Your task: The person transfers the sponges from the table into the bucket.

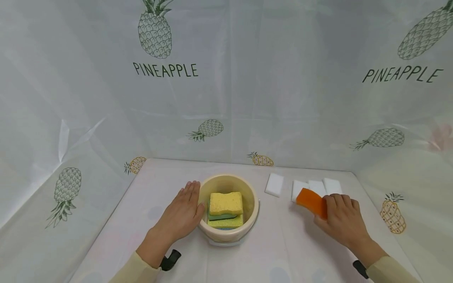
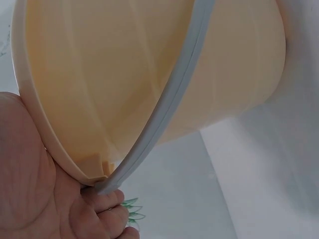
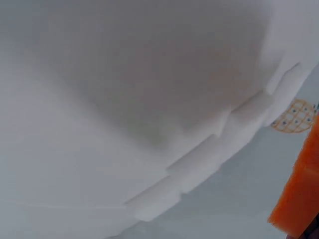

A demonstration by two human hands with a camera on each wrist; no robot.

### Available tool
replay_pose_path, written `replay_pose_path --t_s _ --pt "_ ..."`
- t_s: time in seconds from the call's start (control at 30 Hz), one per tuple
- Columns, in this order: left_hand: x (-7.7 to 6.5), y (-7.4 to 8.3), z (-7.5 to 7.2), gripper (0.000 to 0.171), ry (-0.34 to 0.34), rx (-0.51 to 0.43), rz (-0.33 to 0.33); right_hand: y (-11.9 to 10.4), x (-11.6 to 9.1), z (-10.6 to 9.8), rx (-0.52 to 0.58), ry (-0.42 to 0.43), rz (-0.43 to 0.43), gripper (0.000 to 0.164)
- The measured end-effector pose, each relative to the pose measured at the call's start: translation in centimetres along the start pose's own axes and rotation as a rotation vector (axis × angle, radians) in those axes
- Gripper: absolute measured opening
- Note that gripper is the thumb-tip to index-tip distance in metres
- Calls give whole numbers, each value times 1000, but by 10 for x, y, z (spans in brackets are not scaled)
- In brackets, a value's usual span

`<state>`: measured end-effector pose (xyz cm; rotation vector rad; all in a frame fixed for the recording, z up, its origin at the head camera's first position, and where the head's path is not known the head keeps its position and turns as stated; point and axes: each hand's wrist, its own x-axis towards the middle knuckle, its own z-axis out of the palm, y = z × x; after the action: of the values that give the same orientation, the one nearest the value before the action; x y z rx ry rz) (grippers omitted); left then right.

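Note:
An orange sponge [image 1: 309, 200] is pinched in my right hand [image 1: 343, 218], held up over the right side of the table. It shows at the right edge of the right wrist view as an orange block [image 3: 298, 191]. My left hand [image 1: 182, 212] lies against the left rim of a cream bucket [image 1: 226, 236], fingers straight and together. In the left wrist view, that hand [image 2: 55, 194] touches the rim beside the end of the grey handle [image 2: 172, 94]. Inside the bucket are stacked sponges, a yellow one [image 1: 226, 203] on top.
Several white sponges lie toward the back right: one [image 1: 274, 184] stands apart, the others [image 1: 332, 186] are in a row beyond my right hand. A pale cloth covers the table [image 1: 170, 173], and pineapple-printed sheeting [image 1: 283, 98] hangs around it.

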<state>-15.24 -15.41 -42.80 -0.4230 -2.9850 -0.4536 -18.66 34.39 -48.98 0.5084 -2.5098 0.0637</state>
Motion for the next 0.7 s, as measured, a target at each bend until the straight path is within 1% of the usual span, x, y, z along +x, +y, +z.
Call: replay_pose_path --t_s 0.2,0.5,0.7 --pt "0 0 -1 67 -13 7 0 -19 24 -1 21 36 -85 55" --pt "1 1 -5 67 -25 33 14 -48 61 -9 35 46 -152 55" --pt "1 -1 -4 68 -27 35 17 -68 85 -14 33 66 -192 54"
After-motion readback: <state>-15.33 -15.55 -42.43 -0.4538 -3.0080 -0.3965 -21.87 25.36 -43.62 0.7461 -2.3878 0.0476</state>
